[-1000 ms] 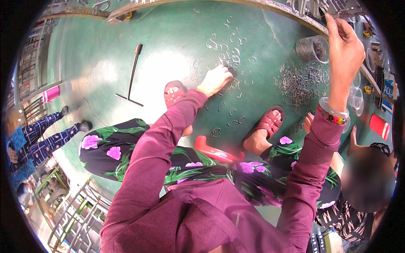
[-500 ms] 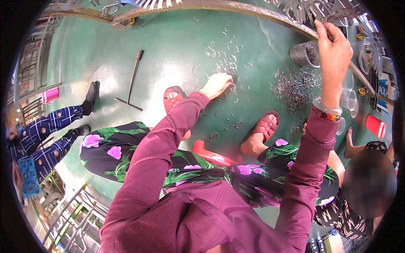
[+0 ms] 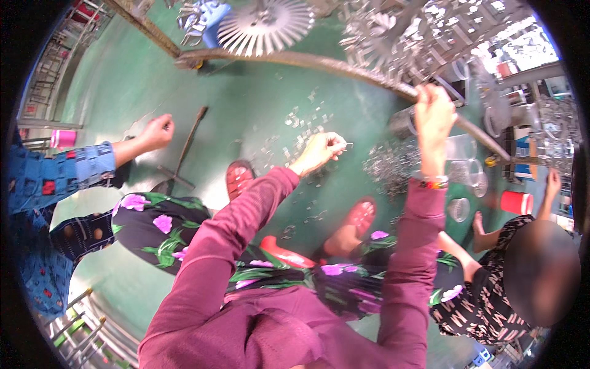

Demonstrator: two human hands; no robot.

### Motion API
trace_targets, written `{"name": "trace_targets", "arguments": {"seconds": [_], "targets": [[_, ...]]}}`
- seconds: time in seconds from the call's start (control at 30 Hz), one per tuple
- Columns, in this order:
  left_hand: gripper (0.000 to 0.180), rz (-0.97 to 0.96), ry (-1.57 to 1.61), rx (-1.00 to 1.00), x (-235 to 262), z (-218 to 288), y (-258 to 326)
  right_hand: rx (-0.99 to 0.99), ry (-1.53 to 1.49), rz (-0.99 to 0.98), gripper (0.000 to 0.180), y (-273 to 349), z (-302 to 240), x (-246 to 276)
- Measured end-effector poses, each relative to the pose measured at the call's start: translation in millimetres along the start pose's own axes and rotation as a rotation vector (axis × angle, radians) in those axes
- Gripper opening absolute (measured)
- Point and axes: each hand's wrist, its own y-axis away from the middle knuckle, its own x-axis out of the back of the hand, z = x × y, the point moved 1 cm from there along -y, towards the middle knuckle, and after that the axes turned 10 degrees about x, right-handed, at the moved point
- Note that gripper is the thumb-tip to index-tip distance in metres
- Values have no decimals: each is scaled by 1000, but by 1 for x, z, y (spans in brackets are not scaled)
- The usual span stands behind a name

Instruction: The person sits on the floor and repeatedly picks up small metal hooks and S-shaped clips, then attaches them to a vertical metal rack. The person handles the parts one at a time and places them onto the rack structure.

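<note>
The person's two hands are well apart. The left hand [image 3: 322,149] is low, over the floor, with its thumb and finger pinched on a small, thin, bent silver metal hook [image 3: 348,146]. The right hand [image 3: 434,109] is up by the long, narrow, rusty brown rail [image 3: 369,79], with its fingers curled in. I cannot tell if it holds something (it is too blurry there).

The step in hand looks like picking up one hook. The next move calls for a soft but firm pinch, so the tiny bit does not slip, and a good look at which way it bends.

Near the left hand, loose bent silver wire bits [image 3: 294,115] lie on the green floor. A thick heap of grey metal bits [image 3: 393,166] sits between the hands, lower than the right one. Past the rail is a big bunch of shiny silver metal pieces [image 3: 393,37], and beside that a round fan of flat silver strips [image 3: 266,31]. Off to the left, a co-worker's blue patterned sleeve [image 3: 67,169] reaches in.
</note>
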Motion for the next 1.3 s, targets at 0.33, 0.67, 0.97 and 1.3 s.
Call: {"name": "trace_targets", "arguments": {"seconds": [0.33, 0.67, 0.97, 1.3], "targets": [[19, -114, 872, -154, -91, 135, -32, -76, -178, -94, 24, 8, -5, 32], [8, -92, 737, -312, -91, 130, -32, 53, -327, -180, 21, 20, 22, 33], [10, -155, 539, -403, -81, 121, -28, 102, -374, -461, 17, 14, 14, 55], [20, -362, 465, -320, -75, 121, -32, 193, -285, -371, 22, 0, -3, 69]]}}
